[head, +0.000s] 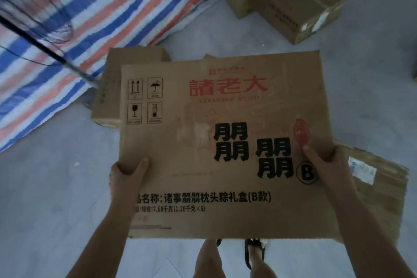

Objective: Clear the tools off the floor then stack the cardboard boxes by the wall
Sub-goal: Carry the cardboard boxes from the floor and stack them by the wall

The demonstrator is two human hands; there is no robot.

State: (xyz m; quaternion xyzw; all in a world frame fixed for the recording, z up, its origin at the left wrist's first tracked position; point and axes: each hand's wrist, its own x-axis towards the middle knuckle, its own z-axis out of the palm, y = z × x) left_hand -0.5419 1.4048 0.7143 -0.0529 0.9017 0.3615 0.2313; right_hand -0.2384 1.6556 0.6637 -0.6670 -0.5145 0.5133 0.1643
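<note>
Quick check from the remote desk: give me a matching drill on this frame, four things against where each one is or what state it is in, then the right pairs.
Things
1. flattened printed carton
2. striped tarp
3. two sealed boxes
4. flat cardboard with white label

Places or states
A. spread on the floor at upper left
B. standing on the floor at upper right
C. held up, the left hand and right hand gripping its edges
D. lying on the floor under the right edge of the held carton

Pairs: 1-C, 2-A, 3-B, 4-D
</note>
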